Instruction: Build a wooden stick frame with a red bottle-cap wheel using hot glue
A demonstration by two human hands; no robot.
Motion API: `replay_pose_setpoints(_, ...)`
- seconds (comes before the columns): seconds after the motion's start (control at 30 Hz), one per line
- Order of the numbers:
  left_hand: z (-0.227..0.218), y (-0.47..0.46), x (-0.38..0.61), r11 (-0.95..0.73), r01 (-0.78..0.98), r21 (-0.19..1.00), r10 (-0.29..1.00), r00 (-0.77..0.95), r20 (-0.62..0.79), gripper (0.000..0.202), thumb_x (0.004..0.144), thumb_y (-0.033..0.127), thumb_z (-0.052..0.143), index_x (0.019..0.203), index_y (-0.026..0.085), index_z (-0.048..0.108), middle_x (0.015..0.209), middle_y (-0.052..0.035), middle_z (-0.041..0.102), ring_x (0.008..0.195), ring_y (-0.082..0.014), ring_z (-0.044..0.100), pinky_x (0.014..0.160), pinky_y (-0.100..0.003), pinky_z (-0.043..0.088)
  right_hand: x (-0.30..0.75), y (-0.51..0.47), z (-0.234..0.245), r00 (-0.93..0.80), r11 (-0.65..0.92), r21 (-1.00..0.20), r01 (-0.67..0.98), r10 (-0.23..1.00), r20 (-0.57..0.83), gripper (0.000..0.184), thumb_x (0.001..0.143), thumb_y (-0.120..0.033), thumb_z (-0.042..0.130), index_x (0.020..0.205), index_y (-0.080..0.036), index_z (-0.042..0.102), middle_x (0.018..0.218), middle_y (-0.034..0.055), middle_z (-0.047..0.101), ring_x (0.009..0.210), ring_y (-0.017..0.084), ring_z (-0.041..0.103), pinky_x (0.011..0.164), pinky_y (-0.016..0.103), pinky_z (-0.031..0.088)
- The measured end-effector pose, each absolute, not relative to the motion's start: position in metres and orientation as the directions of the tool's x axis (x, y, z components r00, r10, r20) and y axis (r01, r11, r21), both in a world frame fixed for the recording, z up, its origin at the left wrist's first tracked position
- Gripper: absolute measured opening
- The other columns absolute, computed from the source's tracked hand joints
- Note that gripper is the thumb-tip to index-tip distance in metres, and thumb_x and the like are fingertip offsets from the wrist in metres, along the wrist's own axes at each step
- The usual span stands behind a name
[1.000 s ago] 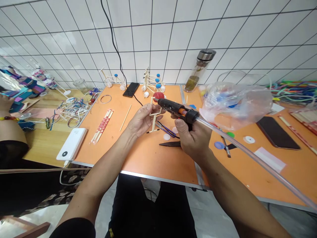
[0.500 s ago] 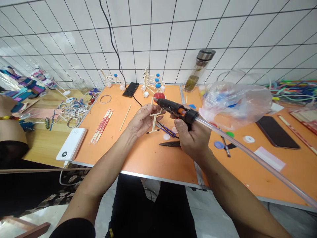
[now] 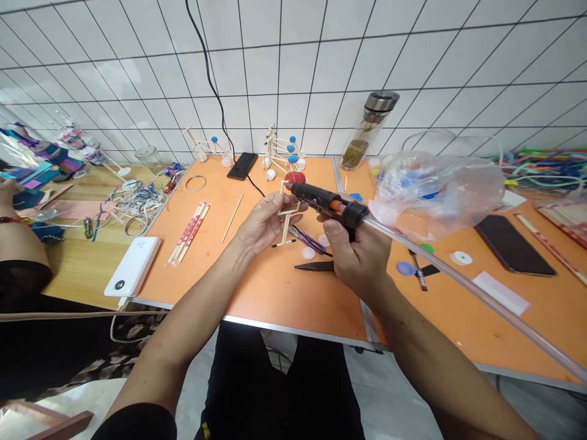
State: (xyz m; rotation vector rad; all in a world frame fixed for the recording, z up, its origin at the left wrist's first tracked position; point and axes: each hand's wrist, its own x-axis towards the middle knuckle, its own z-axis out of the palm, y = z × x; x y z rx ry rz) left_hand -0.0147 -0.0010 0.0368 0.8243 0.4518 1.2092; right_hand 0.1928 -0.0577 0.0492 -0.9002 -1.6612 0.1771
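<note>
My left hand [image 3: 263, 223] pinches a small frame of wooden sticks [image 3: 285, 227], whose lower crosspiece has dark ends. In my right hand [image 3: 360, 250] is a black glue gun [image 3: 325, 201], with a long clear glue stick [image 3: 458, 284] running out of its back. The gun's nozzle meets or nearly meets the top of the stick frame; the exact contact is too small to tell. Just behind the nozzle sits a red round object [image 3: 295, 178]. Purple-handled scissors [image 3: 309, 238] and a dark pointed tool [image 3: 316, 266] lie below the hands, the latter partly hidden by my right hand.
Stick models with blue caps [image 3: 292, 149] stand by the wall, near a phone [image 3: 242, 165] and a glass bottle [image 3: 367, 134]. Left are wrapped chopsticks [image 3: 189, 233] and a white power bank [image 3: 132, 266]. A plastic bag [image 3: 435, 189] and another phone [image 3: 513, 244] lie right. A co-worker's arm [image 3: 21, 235] shows left.
My hands, the stick frame and the glue gun hold practically the same position. At the far left, the co-worker's forearm and hand have shifted slightly.
</note>
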Motion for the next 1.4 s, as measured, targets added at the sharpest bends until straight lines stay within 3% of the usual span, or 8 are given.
replay_pose_setpoints(0.1,0.037,-0.001,-0.015,0.124,-0.64,0.758,0.939,0.322,0.118,0.048,0.076,0.053,0.111,0.09,0.019,0.08,0.104,-0.0021,0.084,0.1,-0.0197,0.085,0.094,-0.032,0.072,0.192,-0.058,0.052,-0.019,0.694,-0.551,0.463,0.63,0.776,0.04,0.116,-0.059,0.066,0.122,-0.025,0.087,0.106,0.0101,0.088,0.103,0.032,0.087,0.099,0.05,0.071)
replay_pose_setpoints(0.3,0.037,-0.002,-0.014,0.148,-0.615,0.774,0.957,0.288,0.046,0.039,0.088,0.046,0.104,0.091,0.019,0.076,0.106,-0.0032,0.084,0.108,-0.0225,0.086,0.114,-0.042,0.069,0.192,-0.059,0.053,-0.016,0.691,-0.543,0.478,0.625,0.781,0.042,0.115,-0.06,0.065,0.114,-0.025,0.087,0.102,0.0098,0.087,0.099,0.031,0.086,0.1,0.05,0.071)
replay_pose_setpoints(0.63,0.038,-0.002,-0.015,0.151,-0.604,0.783,0.96,0.279,0.03,0.039,0.088,0.047,0.104,0.09,0.021,0.075,0.107,-0.0043,0.085,0.117,-0.027,0.087,0.116,-0.044,0.069,0.192,-0.06,0.054,-0.018,0.656,-0.561,0.505,0.658,0.753,0.047,0.115,-0.067,0.06,0.111,-0.027,0.085,0.103,0.0099,0.087,0.102,0.033,0.086,0.098,0.05,0.071)
replay_pose_setpoints(0.97,0.037,-0.002,-0.014,0.142,-0.61,0.78,0.954,0.294,0.056,0.037,0.087,0.048,0.104,0.094,0.021,0.079,0.101,-0.0038,0.085,0.104,-0.0222,0.086,0.11,-0.04,0.069,0.189,-0.058,0.052,-0.069,0.669,-0.54,0.511,0.659,0.749,0.046,0.117,-0.061,0.062,0.136,-0.024,0.082,0.12,0.0123,0.09,0.11,0.034,0.087,0.095,0.049,0.068)
replay_pose_setpoints(1.1,0.042,-0.001,-0.018,0.155,-0.645,0.748,0.969,0.246,0.012,0.027,0.095,0.042,0.098,0.093,0.021,0.079,0.099,-0.0016,0.083,0.096,-0.0175,0.083,0.113,-0.04,0.07,0.188,-0.058,0.05,-0.096,0.693,-0.532,0.487,0.648,0.756,0.046,0.117,-0.06,0.063,0.136,-0.024,0.082,0.12,0.012,0.09,0.109,0.033,0.087,0.092,0.047,0.069)
replay_pose_setpoints(1.23,0.045,0.005,-0.029,0.124,-0.644,0.755,0.985,0.173,-0.014,0.028,0.103,0.043,0.09,0.09,0.022,0.076,0.106,-0.003,0.085,0.108,-0.0209,0.086,0.112,-0.04,0.071,0.191,-0.059,0.05,-0.046,0.659,-0.587,0.47,0.682,0.729,0.049,0.116,-0.066,0.063,0.134,-0.025,0.084,0.118,0.011,0.089,0.108,0.034,0.086,0.096,0.051,0.069)
replay_pose_setpoints(1.33,0.045,0.011,-0.04,0.077,-0.63,0.773,0.988,0.152,0.026,0.03,0.102,0.046,0.091,0.091,0.022,0.076,0.122,-0.0061,0.089,0.117,-0.0234,0.087,0.104,-0.036,0.073,0.199,-0.052,0.053,0.052,0.595,-0.696,0.403,0.744,0.666,0.049,0.115,-0.069,0.064,0.117,-0.024,0.085,0.102,0.0083,0.087,0.085,0.027,0.081,0.079,0.043,0.067)
replay_pose_setpoints(1.4,0.045,0.015,-0.046,0.049,-0.596,0.801,0.994,0.111,0.022,0.032,0.101,0.049,0.091,0.091,0.022,0.075,0.128,-0.0074,0.089,0.12,-0.0238,0.087,0.101,-0.034,0.072,0.207,-0.042,0.056,0.124,0.52,-0.797,0.308,0.808,0.575,0.051,0.112,-0.073,0.067,0.111,-0.024,0.08,0.098,0.0059,0.085,0.061,0.017,0.067,0.059,0.034,0.056)
